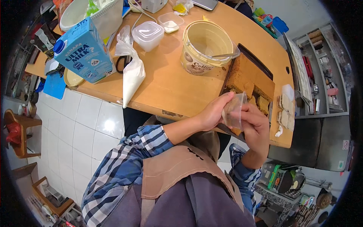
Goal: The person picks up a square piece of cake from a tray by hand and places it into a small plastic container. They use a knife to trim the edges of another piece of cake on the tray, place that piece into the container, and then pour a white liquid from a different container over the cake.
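A clear plastic cup [236,122] is held on its side between my two hands, over the table's front edge. My left hand [213,111] wraps around it, thumb on top. The fingers of my right hand [255,120] reach to its open rim; some show through the clear wall. Something brownish shows inside, too blurred to name. Just beyond my hands lies a brown sheet cake [244,74] in a dark baking tray [258,63], with cut pieces [262,105] at its near right corner. Right of the tray stand several filled clear containers [286,113].
A cream-coloured tub [195,64] with a metal utensil [224,55] across its rim stands behind the tray. Leftwards are a filled piping bag [133,81], scissors [121,64], a lidded plastic box [148,35], a milk carton [88,56] and a white basin [109,21].
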Action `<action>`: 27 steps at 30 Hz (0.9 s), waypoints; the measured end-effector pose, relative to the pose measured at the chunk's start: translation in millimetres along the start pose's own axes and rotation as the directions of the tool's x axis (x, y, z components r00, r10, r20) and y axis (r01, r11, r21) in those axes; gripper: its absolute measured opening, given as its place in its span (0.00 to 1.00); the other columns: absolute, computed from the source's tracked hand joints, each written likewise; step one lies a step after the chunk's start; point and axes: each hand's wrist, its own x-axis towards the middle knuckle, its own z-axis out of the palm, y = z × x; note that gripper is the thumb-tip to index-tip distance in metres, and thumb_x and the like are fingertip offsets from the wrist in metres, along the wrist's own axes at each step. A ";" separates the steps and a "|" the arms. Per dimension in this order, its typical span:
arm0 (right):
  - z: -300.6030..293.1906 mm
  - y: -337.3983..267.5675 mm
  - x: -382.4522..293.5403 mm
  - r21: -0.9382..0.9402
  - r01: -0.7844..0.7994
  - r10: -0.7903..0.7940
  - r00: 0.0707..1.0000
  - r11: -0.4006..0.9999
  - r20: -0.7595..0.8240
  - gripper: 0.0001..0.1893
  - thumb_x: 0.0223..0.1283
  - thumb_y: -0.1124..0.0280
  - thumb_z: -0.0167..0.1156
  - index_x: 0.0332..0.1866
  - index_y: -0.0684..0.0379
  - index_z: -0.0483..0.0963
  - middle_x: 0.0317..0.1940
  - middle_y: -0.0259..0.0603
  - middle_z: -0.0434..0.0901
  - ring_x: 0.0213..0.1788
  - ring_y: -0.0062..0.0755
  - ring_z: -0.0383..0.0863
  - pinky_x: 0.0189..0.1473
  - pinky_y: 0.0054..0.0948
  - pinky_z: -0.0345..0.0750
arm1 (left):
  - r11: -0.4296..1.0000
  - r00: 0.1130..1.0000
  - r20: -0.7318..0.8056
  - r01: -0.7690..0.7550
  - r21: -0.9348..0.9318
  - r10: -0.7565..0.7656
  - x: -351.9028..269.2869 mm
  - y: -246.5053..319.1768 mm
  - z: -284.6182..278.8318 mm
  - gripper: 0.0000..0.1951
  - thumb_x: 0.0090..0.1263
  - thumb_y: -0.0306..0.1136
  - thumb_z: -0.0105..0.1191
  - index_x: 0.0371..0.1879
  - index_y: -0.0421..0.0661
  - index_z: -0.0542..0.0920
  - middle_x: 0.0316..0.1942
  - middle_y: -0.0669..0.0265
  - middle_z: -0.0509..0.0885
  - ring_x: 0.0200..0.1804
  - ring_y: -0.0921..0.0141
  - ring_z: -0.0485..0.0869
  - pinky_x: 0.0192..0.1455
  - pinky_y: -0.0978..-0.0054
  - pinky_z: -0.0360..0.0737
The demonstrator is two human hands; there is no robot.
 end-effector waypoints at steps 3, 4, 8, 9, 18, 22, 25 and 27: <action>-2.3 -3.2 -4.9 -0.038 0.067 -0.069 0.996 0.997 -0.062 0.11 0.51 0.87 0.53 0.37 0.66 0.79 0.34 0.40 0.78 0.37 0.31 0.77 0.42 0.24 0.71 | 0.988 0.987 -0.051 -0.149 0.032 0.150 3.1 -4.8 1.6 0.25 0.75 0.51 0.24 0.47 0.45 0.71 0.41 0.64 0.77 0.43 0.72 0.78 0.44 0.72 0.78; -2.9 -6.4 -6.7 -0.107 0.033 -0.049 0.987 0.994 -0.153 0.10 0.52 0.87 0.53 0.37 0.66 0.78 0.35 0.41 0.78 0.38 0.31 0.77 0.43 0.24 0.71 | 0.972 0.972 -0.015 -0.232 0.046 0.233 3.2 -5.0 1.3 0.25 0.75 0.51 0.23 0.47 0.45 0.71 0.42 0.63 0.76 0.46 0.72 0.76 0.49 0.72 0.75; 1.7 -8.8 -6.3 -0.179 0.021 -0.065 0.968 0.984 -0.242 0.08 0.55 0.86 0.52 0.38 0.68 0.77 0.41 0.43 0.79 0.44 0.31 0.78 0.47 0.25 0.72 | 0.877 0.898 0.050 -0.437 0.200 0.436 5.4 -7.6 -0.7 0.26 0.75 0.52 0.21 0.49 0.43 0.68 0.44 0.63 0.75 0.51 0.72 0.73 0.57 0.72 0.69; 4.1 -7.6 -6.7 -0.180 0.019 -0.063 0.968 0.984 -0.243 0.08 0.55 0.86 0.52 0.38 0.68 0.77 0.41 0.43 0.79 0.44 0.31 0.78 0.47 0.25 0.72 | 0.878 0.899 0.049 -0.436 0.199 0.435 4.0 -6.2 1.9 0.26 0.75 0.52 0.21 0.49 0.43 0.68 0.44 0.63 0.75 0.51 0.72 0.73 0.57 0.72 0.69; 16.0 -7.4 -10.0 0.136 -0.026 0.065 0.954 0.990 -0.291 0.13 0.59 0.85 0.50 0.50 0.68 0.67 0.44 0.45 0.78 0.48 0.26 0.77 0.51 0.22 0.72 | 0.860 0.916 0.042 -0.389 0.330 0.399 -4.1 -0.1 8.0 0.28 0.74 0.55 0.19 0.54 0.44 0.64 0.48 0.63 0.73 0.52 0.73 0.73 0.57 0.74 0.69; 17.0 -5.9 -10.6 0.123 -0.026 0.060 0.957 0.992 -0.285 0.14 0.59 0.85 0.50 0.51 0.68 0.67 0.43 0.45 0.79 0.48 0.26 0.78 0.51 0.22 0.72 | 0.845 0.913 0.038 -0.391 0.366 0.406 -3.8 -0.2 8.1 0.29 0.73 0.56 0.20 0.55 0.43 0.63 0.49 0.63 0.73 0.52 0.73 0.72 0.57 0.74 0.69; 16.4 -7.4 -10.8 0.101 -0.042 0.068 0.960 0.994 -0.272 0.14 0.59 0.85 0.51 0.51 0.69 0.67 0.43 0.45 0.79 0.48 0.26 0.78 0.51 0.22 0.73 | 0.839 0.911 0.039 -0.395 0.375 0.411 -3.6 -0.7 7.5 0.29 0.73 0.56 0.21 0.55 0.43 0.63 0.49 0.63 0.73 0.52 0.73 0.72 0.56 0.74 0.69; 15.7 -9.2 -11.9 0.095 -0.065 0.088 0.959 0.993 -0.268 0.14 0.59 0.85 0.52 0.51 0.69 0.67 0.43 0.45 0.79 0.48 0.26 0.78 0.51 0.22 0.73 | 0.833 0.908 0.046 -0.402 0.381 0.417 -2.9 -1.0 6.6 0.29 0.73 0.56 0.21 0.55 0.43 0.63 0.49 0.63 0.73 0.52 0.73 0.73 0.57 0.74 0.69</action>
